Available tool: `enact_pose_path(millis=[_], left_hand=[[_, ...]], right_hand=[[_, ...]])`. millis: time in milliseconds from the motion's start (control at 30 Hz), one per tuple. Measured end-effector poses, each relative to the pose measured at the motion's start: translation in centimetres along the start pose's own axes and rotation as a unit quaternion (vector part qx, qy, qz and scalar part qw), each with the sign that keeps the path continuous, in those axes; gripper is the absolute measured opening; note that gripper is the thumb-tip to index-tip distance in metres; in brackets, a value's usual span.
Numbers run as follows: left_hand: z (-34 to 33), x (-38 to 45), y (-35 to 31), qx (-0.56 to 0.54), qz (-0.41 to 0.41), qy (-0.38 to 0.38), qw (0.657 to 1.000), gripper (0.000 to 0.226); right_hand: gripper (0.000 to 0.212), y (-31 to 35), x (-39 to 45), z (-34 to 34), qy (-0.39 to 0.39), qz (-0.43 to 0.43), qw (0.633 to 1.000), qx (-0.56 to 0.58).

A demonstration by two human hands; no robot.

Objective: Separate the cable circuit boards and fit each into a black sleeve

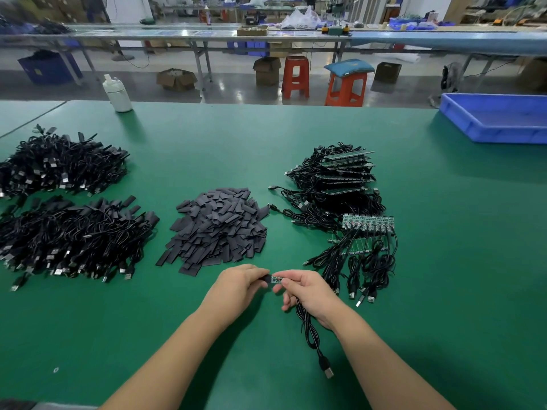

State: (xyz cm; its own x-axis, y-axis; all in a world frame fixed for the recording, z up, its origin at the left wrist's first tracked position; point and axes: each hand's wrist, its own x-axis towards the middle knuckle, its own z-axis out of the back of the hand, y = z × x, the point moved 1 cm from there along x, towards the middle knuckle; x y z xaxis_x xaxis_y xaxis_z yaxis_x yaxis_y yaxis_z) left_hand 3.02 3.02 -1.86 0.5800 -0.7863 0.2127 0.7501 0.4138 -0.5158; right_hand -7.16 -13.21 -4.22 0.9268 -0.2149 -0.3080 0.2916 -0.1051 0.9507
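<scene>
Black sleeve (pixel 265 278) pinched in the left hand (pixel 236 287) meets the small circuit board (pixel 277 280) pinched by the right hand (pixel 307 294), low centre of frame above the worktop (pixel 444 261). Misaligned, the board's corner could snag the sleeve mouth and buckle it.

green table (pixel 429 291) | left — two heaps of black cables (pixel 68 208) | middle — pile of black sleeves (pixel 219 229) | right: cabled board strips (pixel 349 202) | far edge: white bottle (pixel 117 91), blue tray (pixel 497 119)
</scene>
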Motion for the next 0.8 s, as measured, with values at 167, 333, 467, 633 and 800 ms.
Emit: enact_pose_path(millis=[167,333,467,633,800], left_hand=[[-0.2,0.0,0.0,-0.01,0.043,-0.014,0.999,0.023],[-0.6,0.3,-0.6,0.009,0.018,0.031,0.999,0.019],[-0.8,0.5,-0.9,0.004,0.011,0.026,1.0,0.021],[-0.9,0.3,-1.0,-0.008,0.0,0.013,1.0,0.019],[-0.8,-0.1,-1.1,-0.045,0.002,-0.022,0.999,0.015]], right_hand=[[0.023,0.2,-0.1,-0.1,0.0,-0.004,1.0,-0.006],[0.023,0.2,-0.1,-0.2,-0.016,-0.002,1.0,-0.001],[0.025,0.3,-0.2,-0.3,-0.008,-0.005,1.0,-0.007],[0.024,0.5,-0.4,-0.6,0.014,-0.006,0.999,-0.052],[0.028,1.0,-0.4,-0.6,0.02,-0.031,0.999,-0.035]])
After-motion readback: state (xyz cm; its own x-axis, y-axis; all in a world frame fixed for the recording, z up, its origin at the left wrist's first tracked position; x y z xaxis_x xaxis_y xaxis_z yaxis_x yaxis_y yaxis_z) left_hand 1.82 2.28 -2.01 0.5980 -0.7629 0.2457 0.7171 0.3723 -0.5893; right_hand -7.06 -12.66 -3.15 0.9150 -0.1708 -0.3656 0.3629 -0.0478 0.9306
